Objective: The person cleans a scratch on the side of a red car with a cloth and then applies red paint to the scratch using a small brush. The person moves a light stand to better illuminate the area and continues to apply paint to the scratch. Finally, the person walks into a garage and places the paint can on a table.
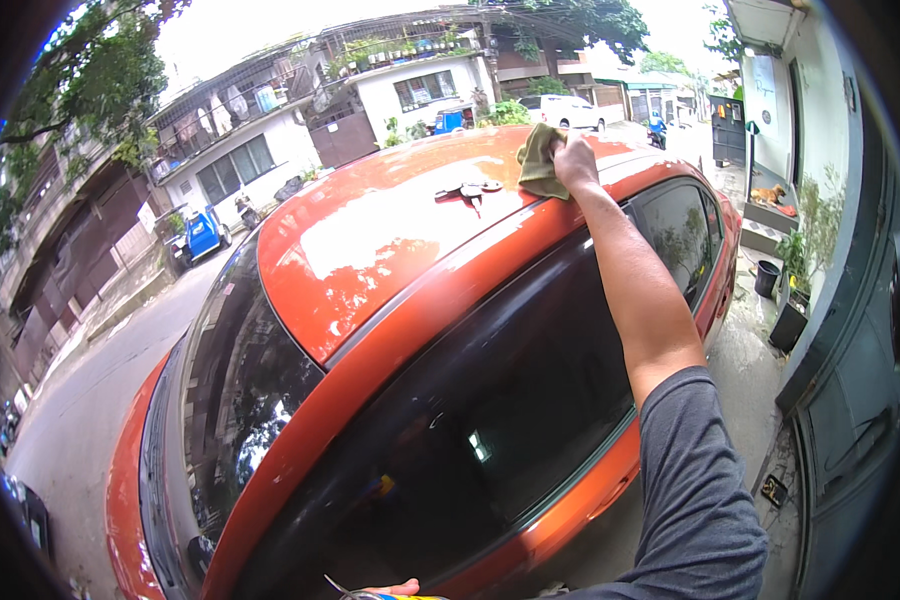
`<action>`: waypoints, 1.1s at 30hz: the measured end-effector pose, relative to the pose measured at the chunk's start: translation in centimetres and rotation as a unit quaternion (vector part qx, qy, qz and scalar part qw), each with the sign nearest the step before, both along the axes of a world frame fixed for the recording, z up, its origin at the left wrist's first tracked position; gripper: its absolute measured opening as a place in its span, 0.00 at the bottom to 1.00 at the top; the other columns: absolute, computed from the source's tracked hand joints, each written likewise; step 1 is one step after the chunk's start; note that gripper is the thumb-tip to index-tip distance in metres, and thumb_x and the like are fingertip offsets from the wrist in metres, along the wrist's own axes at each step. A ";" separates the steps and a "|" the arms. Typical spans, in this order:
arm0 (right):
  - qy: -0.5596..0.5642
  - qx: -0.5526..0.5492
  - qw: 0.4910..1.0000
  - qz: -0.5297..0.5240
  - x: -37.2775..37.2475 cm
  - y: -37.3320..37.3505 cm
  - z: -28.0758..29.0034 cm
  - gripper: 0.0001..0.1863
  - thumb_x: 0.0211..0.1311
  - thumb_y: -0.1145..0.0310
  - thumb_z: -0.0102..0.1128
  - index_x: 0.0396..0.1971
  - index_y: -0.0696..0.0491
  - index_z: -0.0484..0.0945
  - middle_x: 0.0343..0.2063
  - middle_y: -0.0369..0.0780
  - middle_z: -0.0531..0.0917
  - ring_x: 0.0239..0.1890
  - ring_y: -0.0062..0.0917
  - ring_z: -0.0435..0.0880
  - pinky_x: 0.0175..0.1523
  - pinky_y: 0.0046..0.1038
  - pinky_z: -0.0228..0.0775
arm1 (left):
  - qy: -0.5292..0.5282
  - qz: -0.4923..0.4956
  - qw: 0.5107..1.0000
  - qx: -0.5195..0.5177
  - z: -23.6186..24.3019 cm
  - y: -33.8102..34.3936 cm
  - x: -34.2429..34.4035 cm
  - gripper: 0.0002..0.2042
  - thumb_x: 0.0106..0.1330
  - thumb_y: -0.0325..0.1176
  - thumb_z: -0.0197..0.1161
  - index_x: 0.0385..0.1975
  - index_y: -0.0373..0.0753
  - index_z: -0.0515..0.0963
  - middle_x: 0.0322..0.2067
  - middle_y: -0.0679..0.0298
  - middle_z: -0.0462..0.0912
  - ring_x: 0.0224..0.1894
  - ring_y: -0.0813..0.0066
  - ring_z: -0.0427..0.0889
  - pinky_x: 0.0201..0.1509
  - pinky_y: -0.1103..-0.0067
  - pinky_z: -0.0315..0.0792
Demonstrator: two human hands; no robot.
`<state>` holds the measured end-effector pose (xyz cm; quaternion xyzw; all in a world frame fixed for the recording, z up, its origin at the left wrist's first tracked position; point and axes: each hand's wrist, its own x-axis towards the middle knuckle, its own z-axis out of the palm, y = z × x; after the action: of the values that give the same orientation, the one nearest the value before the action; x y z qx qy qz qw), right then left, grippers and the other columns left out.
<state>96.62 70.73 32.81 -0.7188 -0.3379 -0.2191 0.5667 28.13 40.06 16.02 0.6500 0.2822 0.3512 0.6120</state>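
My right hand [574, 164] is stretched far out over the car roof [370, 240], its fingers closed on a folded olive-green cloth [540, 172]. The cloth rests against the roof near the side rail. Left of it, a bunch of keys [468, 190] with a dark fob lies on the shiny orange paint. At the lower edge, a bit of my left hand [398, 588] shows, closed round a yellow and blue container [410, 597] with a thin curved metal edge. Most of that hand and container is cut off by the picture's edge.
The orange car's dark side window [450, 440] and windshield [235, 400] lie below the roof. A grey gate [860, 400] and potted plants [795, 280] line the right side. Across the street stand a blue tricycle [202, 236] and a white vehicle [562, 112].
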 end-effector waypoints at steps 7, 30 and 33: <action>0.185 0.503 0.796 0.280 -1.2 -20.7 -2.3 0.21 0.78 0.57 0.63 0.62 0.50 0.75 0.55 0.40 0.84 0.54 0.25 0.85 0.57 0.35 0.80 | -0.014 -0.149 0.976 0.156 -4.7 3.5 -0.7 0.51 0.51 0.39 0.88 0.72 0.30 0.62 0.67 0.41 0.74 0.66 0.53 0.80 0.71 0.61 0.75; 0.268 -0.074 0.955 -0.107 -25.7 -29.1 -54.0 0.36 0.73 0.61 0.56 0.78 0.54 0.61 0.78 0.61 0.56 0.77 0.68 0.55 0.80 0.59 0.48 | 0.103 -0.149 0.983 0.015 -8.9 -1.7 10.2 0.55 0.53 0.61 0.83 0.71 0.30 0.63 0.66 0.40 0.76 0.64 0.54 0.80 0.72 0.61 0.73; 0.290 -0.064 0.939 -0.175 -10.6 -28.1 -52.3 0.34 0.76 0.61 0.53 0.79 0.52 0.62 0.80 0.55 0.56 0.79 0.61 0.55 0.81 0.57 0.49 | 0.088 -0.157 0.984 0.013 -8.7 -1.8 11.2 0.54 0.55 0.59 0.83 0.73 0.31 0.61 0.66 0.39 0.74 0.66 0.51 0.78 0.73 0.59 0.71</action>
<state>86.07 42.65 -19.45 -0.8337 -0.0413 -0.0745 0.5457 39.33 38.31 7.35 0.7226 0.2245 0.1955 0.6239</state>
